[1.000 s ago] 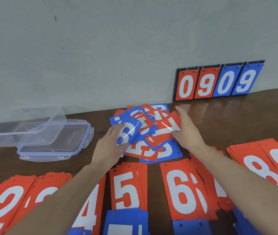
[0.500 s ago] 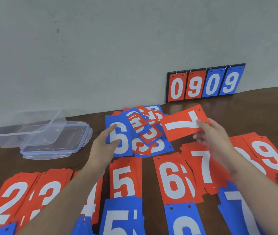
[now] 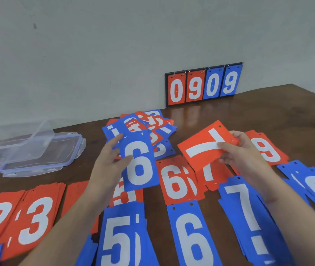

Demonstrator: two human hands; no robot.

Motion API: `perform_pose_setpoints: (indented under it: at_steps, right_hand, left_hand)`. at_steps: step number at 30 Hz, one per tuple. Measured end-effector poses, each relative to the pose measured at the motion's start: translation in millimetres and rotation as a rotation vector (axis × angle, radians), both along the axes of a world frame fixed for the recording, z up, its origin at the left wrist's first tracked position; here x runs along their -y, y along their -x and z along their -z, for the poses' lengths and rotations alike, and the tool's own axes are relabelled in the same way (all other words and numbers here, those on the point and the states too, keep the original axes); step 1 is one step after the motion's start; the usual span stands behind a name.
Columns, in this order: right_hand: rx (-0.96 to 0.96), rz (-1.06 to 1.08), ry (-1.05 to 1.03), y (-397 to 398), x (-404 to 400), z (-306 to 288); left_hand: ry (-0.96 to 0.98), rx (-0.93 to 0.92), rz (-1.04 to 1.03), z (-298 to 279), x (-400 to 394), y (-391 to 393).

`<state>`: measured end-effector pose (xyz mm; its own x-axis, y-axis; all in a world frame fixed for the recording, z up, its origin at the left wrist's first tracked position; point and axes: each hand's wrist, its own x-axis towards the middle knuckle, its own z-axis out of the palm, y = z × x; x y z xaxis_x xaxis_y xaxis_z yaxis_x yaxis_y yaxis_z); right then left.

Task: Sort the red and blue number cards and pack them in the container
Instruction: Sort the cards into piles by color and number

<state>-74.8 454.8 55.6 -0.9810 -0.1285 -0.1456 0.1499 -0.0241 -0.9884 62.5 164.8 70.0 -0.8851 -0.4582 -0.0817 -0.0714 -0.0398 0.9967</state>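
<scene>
Blue 6 card [image 3: 139, 162] in left hand [image 3: 109, 164]

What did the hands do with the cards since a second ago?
The left hand took the blue 6 card off the mixed pile and lifted it nearer. The right hand pulled out the red 7 card and carried it right. The sorted stacks, container and scoreboard stayed put.

Blue 6 [image 3: 139, 162] now off pile [image 3: 149, 123].

Blue 6 card [image 3: 138, 160] held upright; red 7 card [image 3: 204, 146] held sideways
</scene>
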Motion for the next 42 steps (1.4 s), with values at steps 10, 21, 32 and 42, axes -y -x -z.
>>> perform_pose_setpoints:
  at_steps: [10, 21, 32, 42]
  right_hand:
    - [0.001, 0.026, -0.098, -42.9, -41.7, 8.2]
    - [0.001, 0.108, -0.196, -57.2, -74.0, 20.5]
    - [-0.189, -0.178, -0.541, 15.3, -23.4, 4.1]
    - [-0.49, -0.283, -1.246, 55.5, 14.0, 35.5]
  left_hand:
    - [0.085, 0.185, 0.334, 18.8, -56.5, -9.3]
    - [0.878, 0.23, 0.569, 48.5, -74.6, -15.4]
    - [1.124, 0.206, 0.348, 45.1, -52.6, -8.6]
    - [1.075, 0.293, 0.188, 37.9, -16.0, 0.5]
